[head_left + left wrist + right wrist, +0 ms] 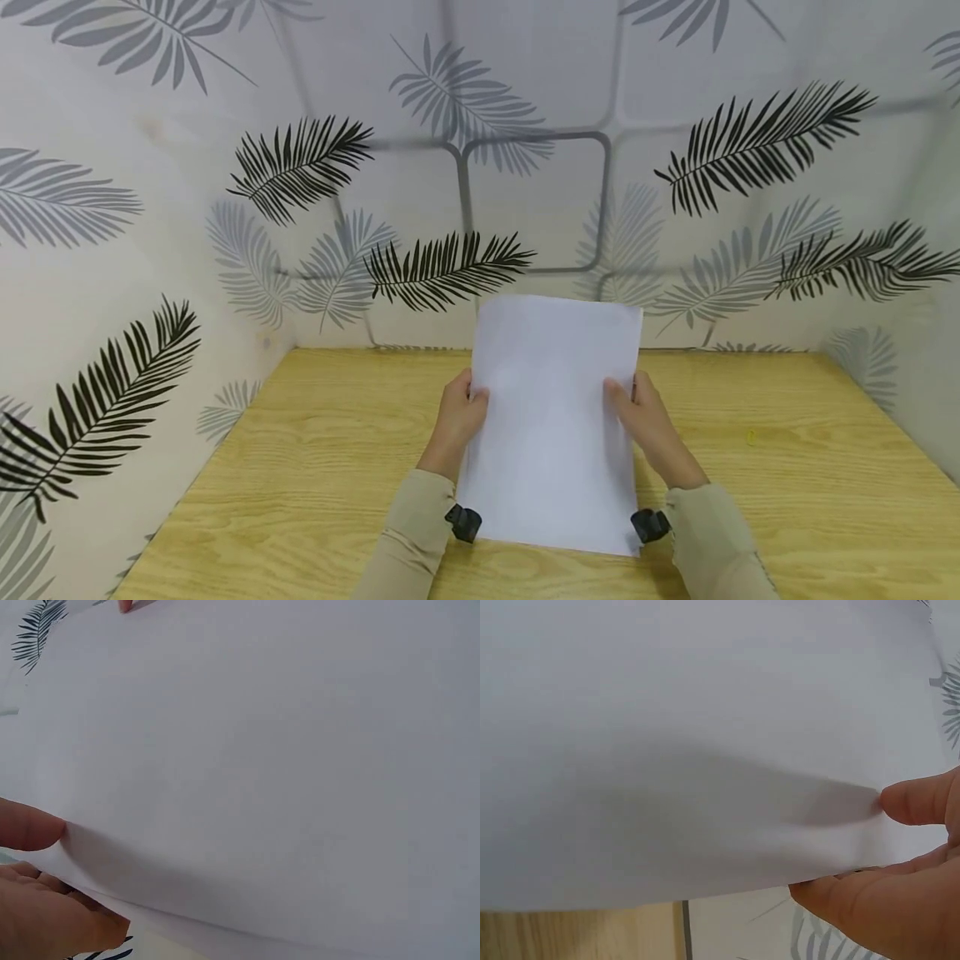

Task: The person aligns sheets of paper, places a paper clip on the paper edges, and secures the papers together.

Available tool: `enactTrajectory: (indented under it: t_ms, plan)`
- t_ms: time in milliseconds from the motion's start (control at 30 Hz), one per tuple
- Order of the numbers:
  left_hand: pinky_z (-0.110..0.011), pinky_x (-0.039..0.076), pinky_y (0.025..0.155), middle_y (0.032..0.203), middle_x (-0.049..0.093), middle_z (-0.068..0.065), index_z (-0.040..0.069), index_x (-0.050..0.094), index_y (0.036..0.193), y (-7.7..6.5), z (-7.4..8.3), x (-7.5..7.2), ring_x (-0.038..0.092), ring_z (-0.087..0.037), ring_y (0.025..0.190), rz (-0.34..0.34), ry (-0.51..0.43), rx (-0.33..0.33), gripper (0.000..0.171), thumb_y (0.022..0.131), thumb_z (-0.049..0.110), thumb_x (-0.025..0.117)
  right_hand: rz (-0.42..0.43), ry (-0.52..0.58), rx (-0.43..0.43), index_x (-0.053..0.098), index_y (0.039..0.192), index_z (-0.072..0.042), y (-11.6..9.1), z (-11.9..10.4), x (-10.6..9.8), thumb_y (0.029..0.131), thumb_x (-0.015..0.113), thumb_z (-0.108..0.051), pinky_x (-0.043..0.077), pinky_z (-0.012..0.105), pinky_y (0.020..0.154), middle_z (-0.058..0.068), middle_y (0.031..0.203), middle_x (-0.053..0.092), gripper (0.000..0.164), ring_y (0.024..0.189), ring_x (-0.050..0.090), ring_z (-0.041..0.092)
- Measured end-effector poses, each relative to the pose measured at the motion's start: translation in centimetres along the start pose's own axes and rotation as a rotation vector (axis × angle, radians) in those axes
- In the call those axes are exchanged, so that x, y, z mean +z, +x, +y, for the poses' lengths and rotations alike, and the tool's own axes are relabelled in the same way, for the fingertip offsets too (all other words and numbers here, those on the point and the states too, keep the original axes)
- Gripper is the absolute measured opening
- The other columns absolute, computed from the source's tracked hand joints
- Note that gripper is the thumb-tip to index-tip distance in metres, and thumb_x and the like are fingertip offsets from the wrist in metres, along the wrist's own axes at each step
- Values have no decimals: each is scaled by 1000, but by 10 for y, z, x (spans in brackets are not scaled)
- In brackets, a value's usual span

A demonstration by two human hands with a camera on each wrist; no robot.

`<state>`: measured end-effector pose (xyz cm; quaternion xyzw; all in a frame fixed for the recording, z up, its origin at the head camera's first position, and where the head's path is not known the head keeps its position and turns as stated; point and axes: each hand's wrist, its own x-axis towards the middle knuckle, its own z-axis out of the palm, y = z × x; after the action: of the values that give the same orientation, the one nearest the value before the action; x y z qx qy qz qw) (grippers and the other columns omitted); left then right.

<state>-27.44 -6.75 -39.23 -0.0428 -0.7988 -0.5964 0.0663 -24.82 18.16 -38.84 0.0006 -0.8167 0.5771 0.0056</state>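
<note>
A blank white sheet of paper (553, 425) is held up over the table, its long sides running away from the person. My left hand (460, 410) pinches the left edge, thumb on the face toward me and fingers behind. On the opposite edge my right hand (651, 425) grips the same way. In the left wrist view the left thumb (30, 826) presses the paper near its edge, the fingers below it. The right wrist view has the right thumb (919, 801) on the paper's face, with a shadow beside it.
The wood-grain table (322, 450) meets a wall (525, 200) covered in a leaf pattern at the back, with more patterned wall at the left and right. A small yellow ring-like bit (751, 437) lies on the table to the right. Black wrist cameras (465, 522) sit at both sleeves.
</note>
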Motion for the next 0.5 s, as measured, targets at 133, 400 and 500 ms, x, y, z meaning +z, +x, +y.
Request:
enactTrajectory:
  t_ms: [133, 400, 500]
  plan:
    - [-52, 37, 102, 128, 55, -24, -6, 51, 127, 0, 3, -2, 50, -37, 122, 11, -47, 56, 32, 96, 0, 47, 50, -16, -99, 18, 144, 9, -4, -11, -1, 104, 41, -31, 25, 55, 108, 31, 147, 25, 61, 134, 28, 39]
    - [-50, 39, 101, 124, 57, -27, -11, 50, 125, -7, 16, -4, 52, -38, 119, 66, -148, 245, 31, 95, -3, 51, 217, -9, -355, 30, 129, 12, -15, -33, 1, 102, 48, -14, 32, 49, 97, 30, 129, 41, 42, 120, 40, 37]
    - [-50, 40, 100, 120, 57, -27, -12, 50, 122, -8, 22, -4, 53, -36, 117, 81, -196, 326, 28, 96, -3, 51, 307, -18, -462, 33, 122, 12, -18, -38, 2, 101, 50, -12, 33, 46, 90, 29, 120, 45, 36, 111, 43, 35]
